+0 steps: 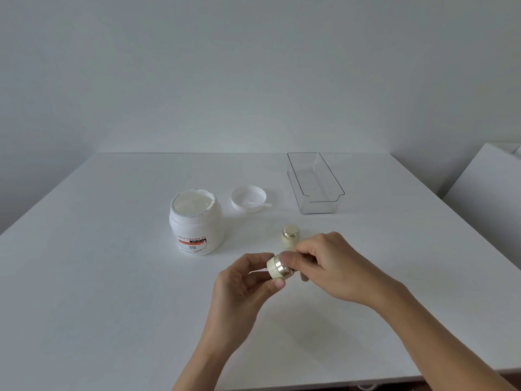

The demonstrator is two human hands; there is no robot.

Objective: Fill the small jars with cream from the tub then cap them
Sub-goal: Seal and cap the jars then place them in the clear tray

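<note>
Hands met above the desk (pixel 112 277): the left hand (pixel 242 283) pinched a small jar (pixel 277 267) tilted sideways, the right hand (pixel 329 266) closed on its cap end. Beyond stood a second jar (pixel 291 236), then the open tub (pixel 196 221), its lid (pixel 248 198) and a clear tray (pixel 315 183).
</note>
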